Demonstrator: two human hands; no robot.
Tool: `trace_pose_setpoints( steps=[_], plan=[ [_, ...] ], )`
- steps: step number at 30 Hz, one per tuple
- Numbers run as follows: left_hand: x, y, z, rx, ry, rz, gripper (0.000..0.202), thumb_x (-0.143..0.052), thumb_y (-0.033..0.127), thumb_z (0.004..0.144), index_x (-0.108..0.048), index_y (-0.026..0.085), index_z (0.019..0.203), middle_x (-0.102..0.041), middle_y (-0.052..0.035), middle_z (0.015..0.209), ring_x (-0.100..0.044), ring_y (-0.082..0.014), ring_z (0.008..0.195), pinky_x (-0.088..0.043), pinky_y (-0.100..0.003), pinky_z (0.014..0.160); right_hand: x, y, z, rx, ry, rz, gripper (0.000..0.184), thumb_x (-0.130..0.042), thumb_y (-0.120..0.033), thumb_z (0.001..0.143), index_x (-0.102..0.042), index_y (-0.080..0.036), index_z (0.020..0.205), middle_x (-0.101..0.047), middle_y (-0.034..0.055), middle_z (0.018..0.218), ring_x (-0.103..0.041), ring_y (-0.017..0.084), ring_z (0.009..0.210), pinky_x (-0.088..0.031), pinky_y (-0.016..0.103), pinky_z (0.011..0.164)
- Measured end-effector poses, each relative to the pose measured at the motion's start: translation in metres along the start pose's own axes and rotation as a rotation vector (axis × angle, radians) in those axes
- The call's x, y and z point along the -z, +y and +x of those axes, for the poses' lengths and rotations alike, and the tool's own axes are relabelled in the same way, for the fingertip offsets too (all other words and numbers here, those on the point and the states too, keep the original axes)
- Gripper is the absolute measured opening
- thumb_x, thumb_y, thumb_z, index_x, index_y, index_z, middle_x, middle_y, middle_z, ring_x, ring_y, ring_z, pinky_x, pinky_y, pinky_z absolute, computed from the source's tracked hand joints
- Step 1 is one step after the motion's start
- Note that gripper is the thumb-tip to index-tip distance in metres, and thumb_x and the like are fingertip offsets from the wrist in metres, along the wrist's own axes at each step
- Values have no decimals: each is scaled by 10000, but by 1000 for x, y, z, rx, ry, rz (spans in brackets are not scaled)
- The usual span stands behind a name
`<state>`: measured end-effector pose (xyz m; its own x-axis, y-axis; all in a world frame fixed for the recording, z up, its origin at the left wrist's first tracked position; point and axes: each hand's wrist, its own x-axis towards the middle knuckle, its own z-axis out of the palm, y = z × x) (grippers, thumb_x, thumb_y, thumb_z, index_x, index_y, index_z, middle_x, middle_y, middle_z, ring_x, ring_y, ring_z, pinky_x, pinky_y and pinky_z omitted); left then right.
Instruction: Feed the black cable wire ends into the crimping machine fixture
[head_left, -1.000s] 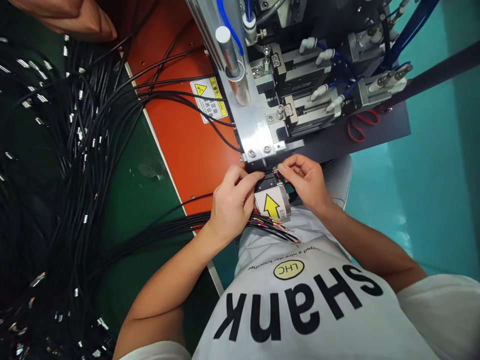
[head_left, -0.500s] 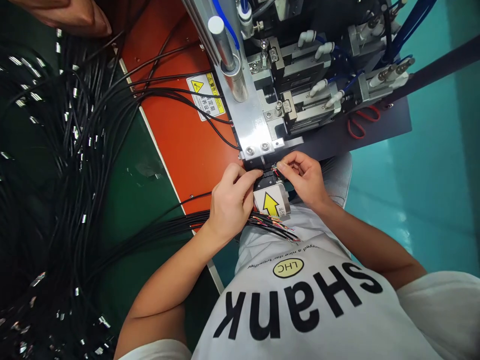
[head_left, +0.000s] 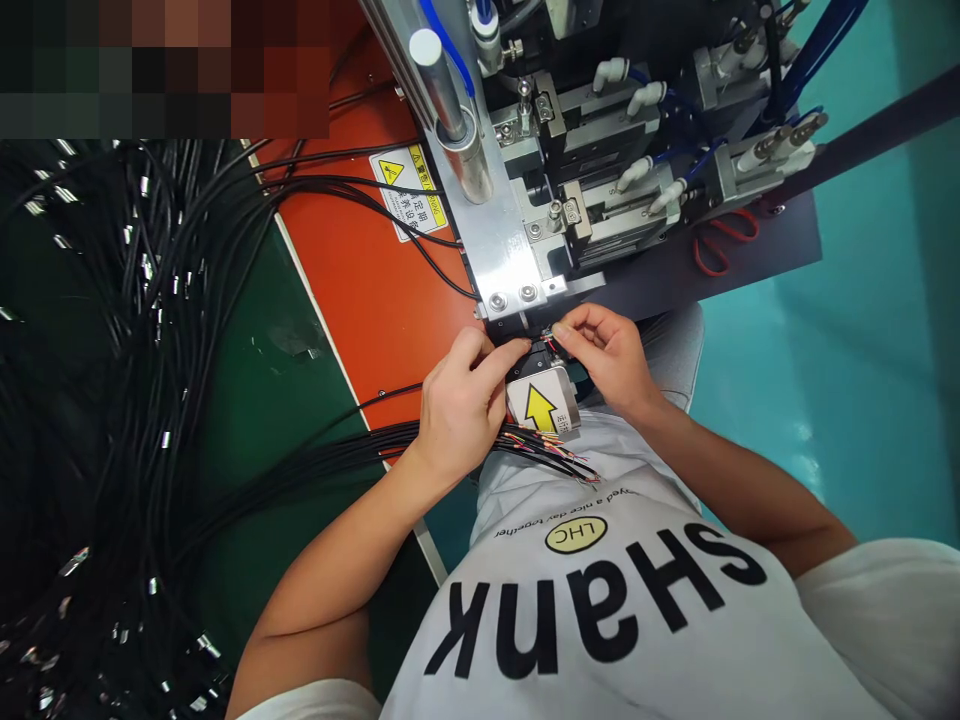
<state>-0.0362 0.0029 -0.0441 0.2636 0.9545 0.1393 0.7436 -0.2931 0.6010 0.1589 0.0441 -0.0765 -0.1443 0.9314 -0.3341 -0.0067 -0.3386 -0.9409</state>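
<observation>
My left hand (head_left: pixel 461 400) is closed, with thumb and index finger pinched at the black fixture (head_left: pixel 531 360) on the machine's front edge. A bundle of black cables (head_left: pixel 375 440) runs under this hand, and its stripped ends with thin coloured wires (head_left: pixel 551 440) come out on the other side. Opposite, my right hand (head_left: pixel 611 355) pinches the small coloured wires (head_left: pixel 550 340) of one cable end at the fixture. The fingertips partly hide these wires. Just below is a metal block with a yellow arrow label (head_left: pixel 541 400).
A machine with a silver plate (head_left: pixel 499 240), a metal post (head_left: pixel 450 110) and pneumatic cylinders (head_left: pixel 622 215) stands ahead. Red-handled scissors (head_left: pixel 724 245) lie at right. Many black cables (head_left: pixel 172 300) cover the green table (head_left: pixel 285 330). A pixelated patch hides the upper left.
My left fingertips have shifted slightly right, towards the wires. My right hand stays nearly still. A pixelated patch now covers the upper left, where another person's hand showed.
</observation>
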Motion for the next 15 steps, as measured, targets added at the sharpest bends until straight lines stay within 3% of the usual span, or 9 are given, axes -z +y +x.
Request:
trace_pose_setpoints(
  steps=[9,15],
  plan=[
    [-1,1,4,-50,-37,167,369,-383,183,969,-647,234,1221,-514,-61,888,-527,-155,764,-416,-243,623,-3,0,-5,87,48,-185,164,-662,-343,878,-595,-218,797,-586,-12,722,-524,118,600,-435,267,567],
    [-1,4,5,-55,-55,244,350,-417,201,964,-637,232,1234,-585,-78,929,-567,-179,789,-428,-275,656,-4,-1,-1,-35,7,-160,183,-652,-370,886,-582,-220,808,-553,-27,660,-491,103,515,-388,245,477]
  ],
)
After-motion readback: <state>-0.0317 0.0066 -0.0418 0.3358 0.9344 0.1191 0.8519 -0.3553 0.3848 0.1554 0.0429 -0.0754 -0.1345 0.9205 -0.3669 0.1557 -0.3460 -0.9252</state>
